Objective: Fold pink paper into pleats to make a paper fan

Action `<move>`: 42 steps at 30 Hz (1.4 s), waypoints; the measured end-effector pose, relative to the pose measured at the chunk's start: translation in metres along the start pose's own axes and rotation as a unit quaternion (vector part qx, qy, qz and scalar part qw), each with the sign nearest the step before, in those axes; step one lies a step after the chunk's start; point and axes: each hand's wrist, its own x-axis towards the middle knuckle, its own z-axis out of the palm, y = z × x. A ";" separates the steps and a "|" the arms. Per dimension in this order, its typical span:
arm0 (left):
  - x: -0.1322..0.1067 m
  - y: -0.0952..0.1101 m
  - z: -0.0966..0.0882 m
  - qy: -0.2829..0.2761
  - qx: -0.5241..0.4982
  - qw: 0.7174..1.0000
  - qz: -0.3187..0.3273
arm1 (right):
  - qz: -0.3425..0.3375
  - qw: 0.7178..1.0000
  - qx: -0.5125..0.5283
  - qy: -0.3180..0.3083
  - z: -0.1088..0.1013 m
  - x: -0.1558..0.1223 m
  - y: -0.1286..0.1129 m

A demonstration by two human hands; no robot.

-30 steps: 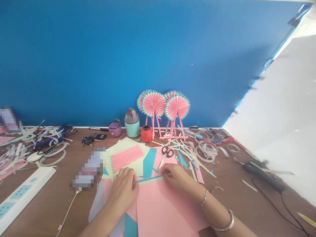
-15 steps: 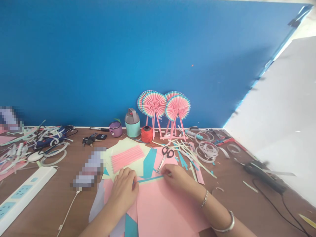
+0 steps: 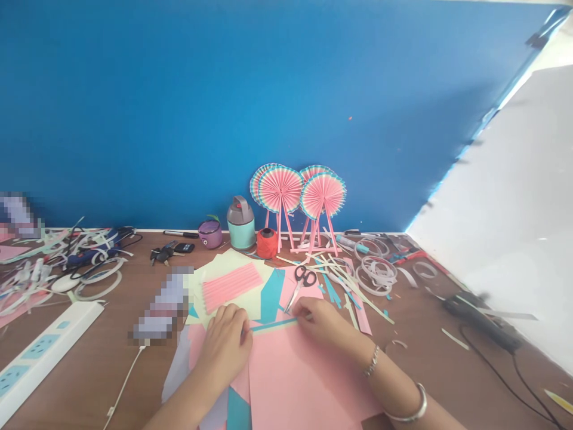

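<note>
A pink paper sheet (image 3: pixel 308 373) lies in front of me, its far edge bordered by a narrow blue strip (image 3: pixel 274 325) with a pale cream band beside it. At the left end of that edge, my left hand (image 3: pixel 229 337) is closed on the paper, thumb against curled fingers. My right hand (image 3: pixel 320 319) pinches the right end of the same edge; its fingertips are partly hidden. Just beyond the right hand lie scissors (image 3: pixel 302 283) with black handles. A pleated pink paper piece (image 3: pixel 231 285) rests past the left hand on pale cream sheets (image 3: pixel 228 260).
Pink paper fans (image 3: pixel 280 190) on stands are against the blue wall, near a teal flask (image 3: pixel 242 233) and a red roll (image 3: pixel 267 243). Paper strips and coiled tape (image 3: pixel 376 272) lie right; a black corded tool (image 3: pixel 483 322) sits farther right. A power strip (image 3: pixel 38 358) is at left.
</note>
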 end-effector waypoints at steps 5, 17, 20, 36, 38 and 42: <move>0.000 0.002 -0.002 -0.007 0.000 1.000 -0.008 | -0.014 1.000 0.008 0.012 0.006 0.003 0.010; -0.001 -0.001 0.001 -0.024 -0.011 1.000 -0.004 | -0.020 1.000 0.012 0.016 0.010 0.004 0.016; 0.000 0.000 0.000 -0.027 -0.008 1.000 -0.008 | -0.013 1.000 0.009 0.017 0.010 0.004 0.015; 0.000 0.002 -0.002 -0.029 -0.001 1.000 -0.013 | -0.003 0.996 -0.082 0.037 0.011 0.004 0.002; -0.001 0.001 -0.001 -0.023 0.001 1.000 -0.012 | -0.007 0.993 -0.111 0.049 0.011 0.004 -0.001; -0.001 0.001 0.000 -0.021 0.001 1.000 -0.011 | -0.001 0.986 -0.156 0.062 0.009 0.005 -0.005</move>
